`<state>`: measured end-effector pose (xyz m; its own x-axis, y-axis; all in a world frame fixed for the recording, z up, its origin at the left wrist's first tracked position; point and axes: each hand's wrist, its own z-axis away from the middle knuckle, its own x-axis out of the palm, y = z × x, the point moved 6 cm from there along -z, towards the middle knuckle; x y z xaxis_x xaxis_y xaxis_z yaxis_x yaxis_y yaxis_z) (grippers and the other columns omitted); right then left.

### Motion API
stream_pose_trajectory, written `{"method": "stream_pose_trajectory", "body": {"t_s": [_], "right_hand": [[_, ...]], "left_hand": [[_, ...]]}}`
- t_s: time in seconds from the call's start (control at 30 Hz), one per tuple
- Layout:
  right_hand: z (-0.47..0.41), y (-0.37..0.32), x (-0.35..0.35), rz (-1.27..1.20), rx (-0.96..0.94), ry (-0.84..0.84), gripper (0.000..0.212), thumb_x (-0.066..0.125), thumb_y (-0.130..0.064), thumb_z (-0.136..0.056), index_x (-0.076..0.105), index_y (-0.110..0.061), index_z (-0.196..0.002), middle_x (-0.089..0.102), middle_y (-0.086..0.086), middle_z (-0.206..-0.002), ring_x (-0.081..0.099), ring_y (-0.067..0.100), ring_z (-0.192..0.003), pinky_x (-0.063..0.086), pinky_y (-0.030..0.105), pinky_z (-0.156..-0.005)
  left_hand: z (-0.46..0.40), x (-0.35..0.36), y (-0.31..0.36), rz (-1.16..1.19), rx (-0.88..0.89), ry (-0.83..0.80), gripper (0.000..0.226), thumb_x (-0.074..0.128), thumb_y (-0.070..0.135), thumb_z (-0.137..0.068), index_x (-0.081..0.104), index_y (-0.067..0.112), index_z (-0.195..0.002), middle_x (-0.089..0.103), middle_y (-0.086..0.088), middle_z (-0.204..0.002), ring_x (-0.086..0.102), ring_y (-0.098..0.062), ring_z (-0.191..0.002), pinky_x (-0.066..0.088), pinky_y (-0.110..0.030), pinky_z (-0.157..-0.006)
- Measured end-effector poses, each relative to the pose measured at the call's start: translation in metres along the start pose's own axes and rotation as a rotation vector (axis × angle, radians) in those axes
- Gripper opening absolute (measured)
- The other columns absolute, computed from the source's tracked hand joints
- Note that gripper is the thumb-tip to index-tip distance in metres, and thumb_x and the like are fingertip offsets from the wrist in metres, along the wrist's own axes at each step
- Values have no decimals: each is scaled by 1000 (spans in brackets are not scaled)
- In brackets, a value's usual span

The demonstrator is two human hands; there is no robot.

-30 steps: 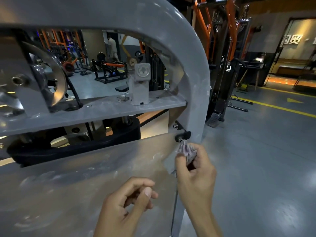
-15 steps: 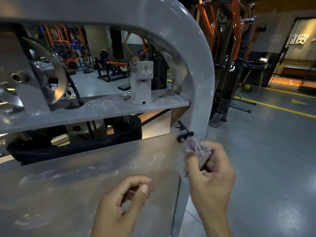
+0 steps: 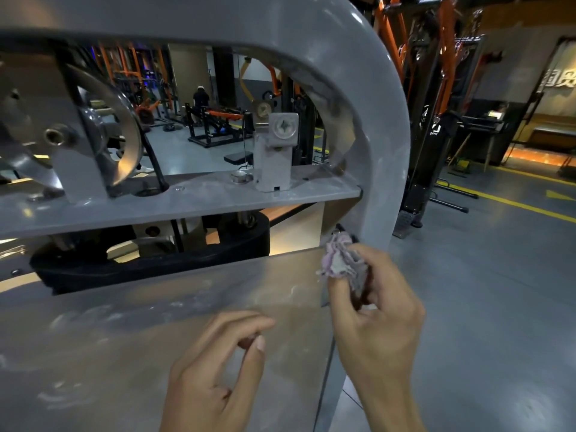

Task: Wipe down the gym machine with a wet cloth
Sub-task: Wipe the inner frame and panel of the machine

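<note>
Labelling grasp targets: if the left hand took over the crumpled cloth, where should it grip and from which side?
Judging by its pose, best grip the crumpled pale pink-and-grey cloth at its exposed bunched top, coming from the left over the grey machine panel. The right hand wraps the cloth's lower and right portions, so only the top-left folds stick out free. The left hand hangs below, holding nothing.
</note>
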<state>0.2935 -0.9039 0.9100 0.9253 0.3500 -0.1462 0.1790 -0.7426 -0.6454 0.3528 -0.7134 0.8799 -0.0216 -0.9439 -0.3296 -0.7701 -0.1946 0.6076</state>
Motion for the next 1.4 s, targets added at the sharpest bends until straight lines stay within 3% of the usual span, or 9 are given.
{"method": "stream_pose_trajectory", "body": {"t_s": [0.17, 0.33, 0.57, 0.7, 0.83, 1.0, 1.2, 1.3, 1.4], "right_hand": [[10, -21, 25, -69, -50, -139, 33, 68, -7, -86, 71, -24, -114, 68, -16, -98, 63, 5, -75, 47, 14, -64], [-19, 0, -6, 24, 38, -15, 20, 72, -17, -85, 72, -31, -100, 67, -11, -86, 61, 2, -76, 46, 18, -65], [-9, -35, 27, 75, -123, -245, 26, 63, -23, -84, 73, -32, -106, 62, -16, -90, 58, 3, -75, 42, 12, -65], [-29, -11, 3, 88, -66, -173, 29, 77, -8, -80, 71, -35, -90, 63, -15, -83, 58, 1, -76, 39, 10, -65], [-23, -22, 9, 73, -95, -134, 23, 70, -12, -80, 66, -35, -86, 59, -22, -81, 55, -7, -75, 37, 5, -68], [-9, -38, 33, 33, -135, -288, 19, 63, -20, -82, 72, -29, -96, 62, -17, -86, 56, 1, -74, 41, 14, -64], [-35, 4, -10, 98, 53, -127, 4, 71, -27, -89, 69, -26, -85, 63, -7, -73, 58, 10, -71, 41, 20, -61], [-21, -17, 8, 90, 5, -128, 4, 65, -27, -85, 69, -26, -87, 61, -11, -72, 52, 9, -66, 38, 10, -62], [-11, -34, 25, 73, -70, -226, 5, 58, -29, -84, 58, -32, -81, 53, -15, -72, 48, 3, -64, 35, 10, -61]], "left_hand": [[-1, -2, 0, -47, 49, 22, 14, 62, 18, -94, 76, 23, -96, 69, 12, -104, 68, -12, -95, 45, -15, -87], [1, -6, 1, -61, 54, 35, 17, 59, 20, -93, 76, 21, -96, 68, 12, -103, 67, -12, -95, 44, -14, -88], [-1, -3, 5, -62, 73, 67, 15, 65, 11, -93, 76, 20, -95, 67, 14, -103, 67, -10, -94, 43, -13, -86], [1, -7, 3, -58, 61, 58, 18, 59, 18, -94, 77, 19, -95, 68, 11, -103, 67, -12, -94, 45, -15, -86], [2, -12, 3, -90, 61, 73, 18, 60, 16, -93, 77, 19, -94, 68, 12, -102, 66, -10, -92, 44, -13, -85], [4, -14, 2, -107, 53, 81, 19, 66, 3, -87, 77, 18, -93, 68, 11, -101, 67, -10, -94, 44, -14, -86], [9, -22, -1, -106, 11, 89, 22, 65, 3, -86, 77, 19, -94, 69, 9, -101, 67, -12, -97, 45, -14, -86], [10, -23, -1, -88, 9, 80, 18, 65, 7, -91, 77, 20, -95, 69, 8, -101, 68, -14, -98, 46, -17, -86], [11, -24, 0, -74, -6, 77, 18, 59, 19, -93, 77, 21, -96, 69, 9, -103, 68, -13, -98, 46, -17, -86]]}}
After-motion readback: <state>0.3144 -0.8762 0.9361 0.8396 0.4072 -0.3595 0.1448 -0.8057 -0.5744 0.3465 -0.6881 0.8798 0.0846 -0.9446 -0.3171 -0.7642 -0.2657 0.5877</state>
